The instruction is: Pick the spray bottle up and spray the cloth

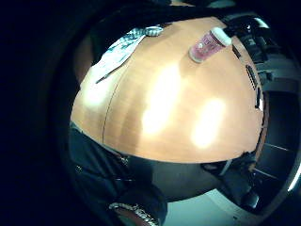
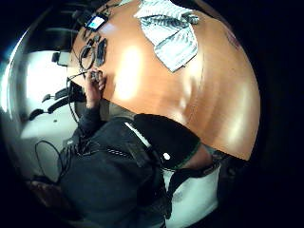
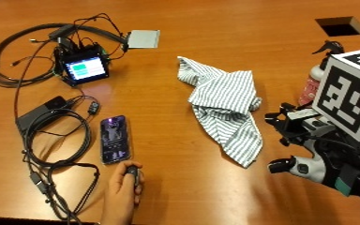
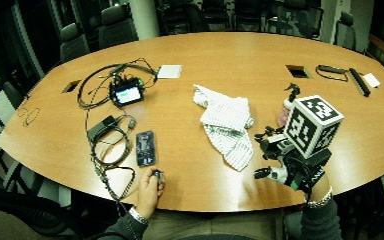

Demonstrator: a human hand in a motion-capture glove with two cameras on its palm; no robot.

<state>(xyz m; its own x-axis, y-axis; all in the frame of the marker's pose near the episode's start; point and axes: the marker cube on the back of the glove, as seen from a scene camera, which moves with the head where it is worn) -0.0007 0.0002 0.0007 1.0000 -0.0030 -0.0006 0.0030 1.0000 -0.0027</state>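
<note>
The gloved right hand (image 3: pixel 320 157) hovers above the table (image 3: pixel 242 42) near its front edge, fingers relaxed and apart, holding nothing. Just beyond it stands the spray bottle (image 3: pixel 312 77), upright, untouched. The striped cloth (image 3: pixel 225 104) lies crumpled beside them, nearer the table's middle. The reach is in hand, I'd say: next, go forward and wrap the bottle's body, finger to trigger.

Outside view looks down from close over my table (image 3: pixel 186 28); wide view stands farther back. Both palm views face tabletop; all share cloth (image 3: pixel 227 108) at centre.
</note>
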